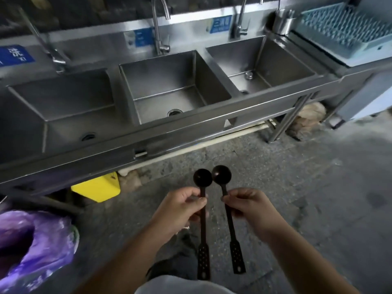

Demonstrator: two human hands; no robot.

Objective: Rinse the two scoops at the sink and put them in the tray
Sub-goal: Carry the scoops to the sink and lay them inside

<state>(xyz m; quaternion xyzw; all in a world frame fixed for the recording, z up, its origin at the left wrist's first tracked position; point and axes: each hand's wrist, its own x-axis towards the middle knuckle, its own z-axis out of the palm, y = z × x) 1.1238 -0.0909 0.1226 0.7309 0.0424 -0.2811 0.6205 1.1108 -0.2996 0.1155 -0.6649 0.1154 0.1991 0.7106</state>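
I hold two dark long-handled scoops side by side above the floor, a step back from the sinks. My left hand [180, 209] pinches the left scoop [202, 177] just below its round bowl. My right hand [250, 206] pinches the right scoop [221, 174] the same way. Both bowls point toward the sinks and the flat perforated handle ends hang toward me. A steel unit with three basins runs across the view, its middle basin [169, 81] straight ahead under a curved tap [158, 24]. The light blue peg tray [343, 28] sits on the counter at the far right.
A left basin [63, 107] and a right basin [261, 60] have their own taps. A steel cup [283, 22] stands beside the tray. On the floor are a yellow bin [97, 188] under the sink, a purple bag [36, 245] at left and cloth bundles [307, 119] at right.
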